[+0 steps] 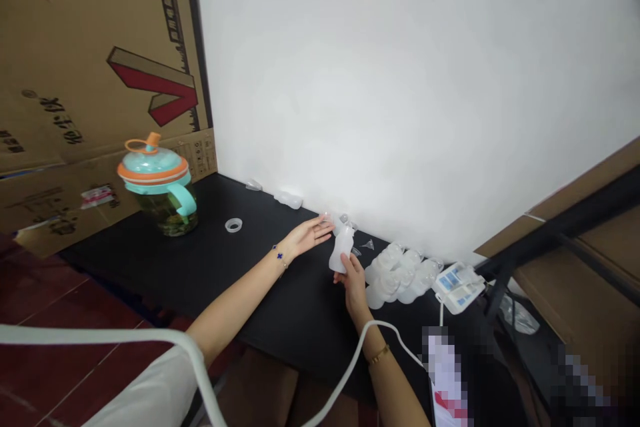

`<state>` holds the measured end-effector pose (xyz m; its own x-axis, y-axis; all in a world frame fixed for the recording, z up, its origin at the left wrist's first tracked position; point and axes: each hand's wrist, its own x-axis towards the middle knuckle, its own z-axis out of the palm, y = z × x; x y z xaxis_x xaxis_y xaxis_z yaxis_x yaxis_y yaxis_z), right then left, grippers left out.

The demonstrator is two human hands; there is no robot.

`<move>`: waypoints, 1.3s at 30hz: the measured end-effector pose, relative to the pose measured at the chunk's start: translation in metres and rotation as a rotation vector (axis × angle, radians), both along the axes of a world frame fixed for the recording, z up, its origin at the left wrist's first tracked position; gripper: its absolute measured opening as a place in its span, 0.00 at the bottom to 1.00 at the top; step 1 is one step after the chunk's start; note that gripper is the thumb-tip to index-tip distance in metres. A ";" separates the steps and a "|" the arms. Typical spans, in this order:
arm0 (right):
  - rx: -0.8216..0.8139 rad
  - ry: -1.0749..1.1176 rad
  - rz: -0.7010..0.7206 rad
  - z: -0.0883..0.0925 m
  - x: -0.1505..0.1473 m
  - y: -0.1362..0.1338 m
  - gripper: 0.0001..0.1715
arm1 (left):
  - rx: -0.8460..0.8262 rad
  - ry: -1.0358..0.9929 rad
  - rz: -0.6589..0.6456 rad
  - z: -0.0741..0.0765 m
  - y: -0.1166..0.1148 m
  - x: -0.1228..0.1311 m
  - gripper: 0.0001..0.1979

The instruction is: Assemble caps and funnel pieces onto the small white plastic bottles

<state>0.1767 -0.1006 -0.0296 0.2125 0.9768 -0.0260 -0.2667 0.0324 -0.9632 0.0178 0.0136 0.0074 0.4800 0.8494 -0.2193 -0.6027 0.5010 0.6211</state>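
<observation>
Black table [170,267] against white wall [380,80], bottle [342,247] in right hand [355,285].

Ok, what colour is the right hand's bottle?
The bottle is milky white, best in the head view.

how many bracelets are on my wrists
2: a blue-charm bracelet on the left wrist and a gold-toned bracelet on the right wrist; the right hand holds a white bottle.
</observation>
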 end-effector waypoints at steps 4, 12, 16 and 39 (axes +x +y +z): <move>-0.012 0.005 -0.016 0.001 0.000 0.001 0.24 | -0.061 -0.008 -0.022 -0.013 -0.003 0.001 0.15; -0.017 -0.005 -0.080 -0.001 0.004 0.002 0.22 | -0.045 -0.064 -0.029 -0.016 -0.007 0.002 0.14; -0.030 0.002 -0.112 -0.001 0.006 0.002 0.20 | -0.036 -0.072 -0.026 -0.016 -0.007 -0.001 0.13; -0.056 -0.008 -0.139 -0.009 0.007 0.004 0.24 | 0.262 0.107 0.002 -0.017 -0.011 0.000 0.23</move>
